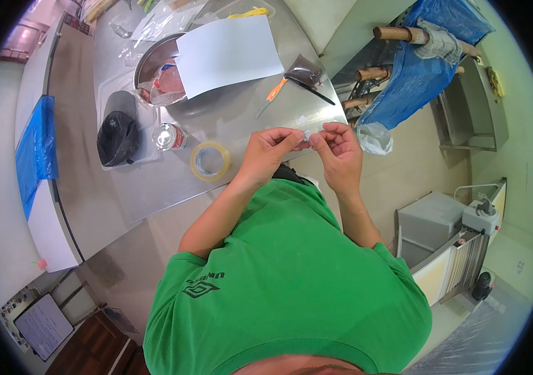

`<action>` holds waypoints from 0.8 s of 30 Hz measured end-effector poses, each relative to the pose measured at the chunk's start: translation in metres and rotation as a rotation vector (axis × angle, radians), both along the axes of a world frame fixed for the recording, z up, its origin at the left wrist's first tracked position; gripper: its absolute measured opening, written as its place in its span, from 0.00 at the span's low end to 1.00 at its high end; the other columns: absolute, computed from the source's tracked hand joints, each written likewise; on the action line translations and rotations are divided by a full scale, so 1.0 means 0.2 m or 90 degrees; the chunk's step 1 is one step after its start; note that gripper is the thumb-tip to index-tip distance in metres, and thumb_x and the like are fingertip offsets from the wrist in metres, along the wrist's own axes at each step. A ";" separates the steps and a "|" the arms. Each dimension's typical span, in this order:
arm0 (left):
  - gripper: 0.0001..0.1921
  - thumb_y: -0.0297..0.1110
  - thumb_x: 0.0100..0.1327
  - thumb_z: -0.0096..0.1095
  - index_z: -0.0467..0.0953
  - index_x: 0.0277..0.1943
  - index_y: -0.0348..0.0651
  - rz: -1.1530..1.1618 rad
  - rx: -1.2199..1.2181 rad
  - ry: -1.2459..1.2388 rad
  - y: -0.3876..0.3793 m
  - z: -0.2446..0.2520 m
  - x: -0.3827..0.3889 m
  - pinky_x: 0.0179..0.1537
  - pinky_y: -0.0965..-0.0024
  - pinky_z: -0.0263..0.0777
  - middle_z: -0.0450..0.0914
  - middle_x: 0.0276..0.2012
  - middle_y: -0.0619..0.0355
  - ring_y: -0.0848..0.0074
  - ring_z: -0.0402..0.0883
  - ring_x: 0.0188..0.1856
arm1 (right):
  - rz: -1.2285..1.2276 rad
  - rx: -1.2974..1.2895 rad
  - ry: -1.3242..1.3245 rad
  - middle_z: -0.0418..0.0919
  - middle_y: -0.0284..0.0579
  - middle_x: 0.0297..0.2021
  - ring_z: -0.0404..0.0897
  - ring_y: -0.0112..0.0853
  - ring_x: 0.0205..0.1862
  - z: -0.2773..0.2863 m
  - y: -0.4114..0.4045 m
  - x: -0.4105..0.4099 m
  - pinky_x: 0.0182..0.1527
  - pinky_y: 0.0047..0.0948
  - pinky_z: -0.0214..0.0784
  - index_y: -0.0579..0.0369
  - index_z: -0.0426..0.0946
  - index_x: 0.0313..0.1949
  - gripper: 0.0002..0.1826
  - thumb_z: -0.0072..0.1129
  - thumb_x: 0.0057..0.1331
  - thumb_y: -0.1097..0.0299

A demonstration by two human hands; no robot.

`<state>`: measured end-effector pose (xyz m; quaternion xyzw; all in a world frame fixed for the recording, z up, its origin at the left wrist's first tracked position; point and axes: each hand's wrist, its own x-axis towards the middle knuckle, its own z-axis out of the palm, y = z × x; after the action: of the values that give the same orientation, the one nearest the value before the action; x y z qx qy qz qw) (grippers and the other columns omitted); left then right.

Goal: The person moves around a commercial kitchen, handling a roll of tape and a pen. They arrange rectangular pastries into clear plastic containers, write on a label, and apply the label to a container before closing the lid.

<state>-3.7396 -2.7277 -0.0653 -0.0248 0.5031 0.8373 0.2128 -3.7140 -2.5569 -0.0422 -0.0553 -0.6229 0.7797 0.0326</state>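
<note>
My left hand [270,152] and my right hand [342,159] meet above the near edge of the steel table. Between their thumbs and fingertips they pinch a small whitish piece [307,135], perhaps crumpled paper or plastic; its form is mostly hidden. Just beyond lies a small white square [302,119]. A knife with an orange handle [275,90] rests farther back, close to a tied plastic bag of dark contents [304,70] and a thin black stick-like object [322,95]. To the left of my left hand lies a roll of clear adhesive tape [210,144].
On the steel table [163,192] are a tin can [169,137], a dark cap [119,129] on a translucent lid or tray, and a metal bowl [142,65] holding bagged meat. A white sheet [229,54] partly covers the bowl. Blue plastic sheeting [393,98] hangs at right.
</note>
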 end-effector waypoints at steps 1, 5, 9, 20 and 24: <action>0.12 0.32 0.73 0.67 0.85 0.47 0.28 0.000 0.003 -0.001 0.00 0.00 0.00 0.54 0.70 0.80 0.89 0.42 0.51 0.72 0.88 0.47 | -0.003 0.002 0.000 0.83 0.41 0.39 0.81 0.23 0.41 -0.01 0.00 0.00 0.46 0.21 0.74 0.62 0.71 0.54 0.17 0.68 0.70 0.77; 0.13 0.32 0.73 0.68 0.85 0.48 0.28 -0.004 0.016 0.002 0.00 0.00 0.01 0.54 0.70 0.80 0.89 0.42 0.51 0.72 0.88 0.47 | -0.015 0.009 -0.005 0.83 0.41 0.39 0.82 0.23 0.41 -0.02 0.00 0.00 0.46 0.21 0.74 0.62 0.71 0.54 0.17 0.68 0.70 0.77; 0.13 0.33 0.73 0.68 0.85 0.48 0.28 0.000 0.025 -0.004 0.00 -0.01 0.01 0.54 0.69 0.80 0.89 0.43 0.51 0.71 0.88 0.48 | -0.019 0.021 0.001 0.83 0.42 0.39 0.82 0.24 0.40 -0.01 0.00 0.01 0.46 0.21 0.75 0.63 0.71 0.53 0.17 0.68 0.70 0.78; 0.13 0.33 0.74 0.67 0.85 0.48 0.28 -0.002 0.051 0.000 0.00 -0.01 0.01 0.57 0.68 0.79 0.89 0.44 0.50 0.70 0.88 0.49 | -0.039 0.064 0.031 0.83 0.43 0.39 0.83 0.25 0.40 -0.01 -0.03 0.01 0.44 0.21 0.75 0.63 0.71 0.53 0.18 0.68 0.69 0.79; 0.12 0.31 0.75 0.64 0.83 0.52 0.28 -0.020 0.060 -0.005 -0.01 -0.02 0.01 0.60 0.62 0.80 0.87 0.48 0.48 0.67 0.86 0.52 | -0.055 0.079 0.060 0.83 0.42 0.39 0.82 0.23 0.39 0.00 -0.05 0.01 0.44 0.21 0.74 0.63 0.71 0.53 0.19 0.70 0.68 0.79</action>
<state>-3.7383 -2.7296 -0.0697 -0.0100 0.4623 0.8566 0.2290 -3.7117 -2.5671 -0.0424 -0.0429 -0.6646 0.7394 0.0989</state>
